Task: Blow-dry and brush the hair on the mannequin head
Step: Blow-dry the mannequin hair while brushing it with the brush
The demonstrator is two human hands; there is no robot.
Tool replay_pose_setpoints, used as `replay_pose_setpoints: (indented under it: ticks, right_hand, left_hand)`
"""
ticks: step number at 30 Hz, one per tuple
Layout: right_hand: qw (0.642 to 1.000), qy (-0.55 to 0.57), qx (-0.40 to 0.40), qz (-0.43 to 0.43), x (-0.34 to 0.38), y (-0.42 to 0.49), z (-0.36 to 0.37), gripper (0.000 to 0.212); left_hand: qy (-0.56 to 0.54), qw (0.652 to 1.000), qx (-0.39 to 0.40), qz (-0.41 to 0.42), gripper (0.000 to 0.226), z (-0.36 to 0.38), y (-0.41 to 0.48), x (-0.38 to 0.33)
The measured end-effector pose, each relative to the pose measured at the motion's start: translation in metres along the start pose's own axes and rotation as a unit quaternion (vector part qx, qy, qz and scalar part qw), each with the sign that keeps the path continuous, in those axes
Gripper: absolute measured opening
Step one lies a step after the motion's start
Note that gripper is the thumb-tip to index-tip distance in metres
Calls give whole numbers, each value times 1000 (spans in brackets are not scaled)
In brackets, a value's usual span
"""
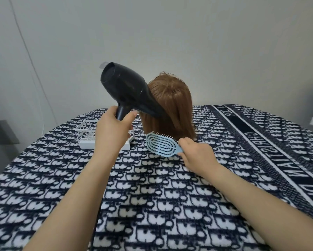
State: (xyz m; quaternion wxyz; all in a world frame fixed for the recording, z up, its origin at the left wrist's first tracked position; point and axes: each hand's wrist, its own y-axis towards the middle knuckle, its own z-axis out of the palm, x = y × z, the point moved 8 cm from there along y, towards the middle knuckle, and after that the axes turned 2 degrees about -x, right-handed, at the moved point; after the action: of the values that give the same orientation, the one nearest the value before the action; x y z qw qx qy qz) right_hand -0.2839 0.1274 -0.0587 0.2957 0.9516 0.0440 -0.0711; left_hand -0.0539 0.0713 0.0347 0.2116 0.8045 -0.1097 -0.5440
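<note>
Your left hand [112, 131] has its fingers [129, 117] wrapped tight around the hair dryer [126, 89] handle, nozzle pointing toward four o'clock, against the mannequin hair [172, 104]. At five o'clock from the hair, your right hand [197, 154] pinches the blue brush [160, 144] handle, bristles touching the hair ends. A white basket [87, 133] sits behind your left hand.

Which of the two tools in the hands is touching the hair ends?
The light blue brush, in the right hand; the black dryer aims higher.
</note>
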Motion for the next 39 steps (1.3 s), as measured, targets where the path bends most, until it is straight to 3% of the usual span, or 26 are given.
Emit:
replay_pose_setpoints:
  ticks: [4, 11, 14, 18, 28, 39]
  right_hand:
    - [1000, -1, 4, 4, -1, 1, 2, 21]
    - [987, 126, 2, 100, -7, 8, 10, 23]
    - [964, 209, 18, 161, -6, 13, 19, 24]
    - [905, 348, 48, 239, 1, 19, 34, 22]
    - [812, 495, 93, 296, 27, 29, 44, 25]
    - [775, 531, 108, 326, 32, 26, 51, 28]
  left_hand:
    - [70, 996, -46, 33, 27, -12, 3, -7]
    - [3, 998, -70, 0, 25, -26, 3, 1]
    - [1, 997, -76, -14, 33, -29, 3, 6]
    - [-4, 997, -75, -22, 36, -32, 3, 11]
    - [-14, 997, -53, -54, 24, -26, 6, 30]
    - [46, 995, -76, -54, 30, -28, 9, 36]
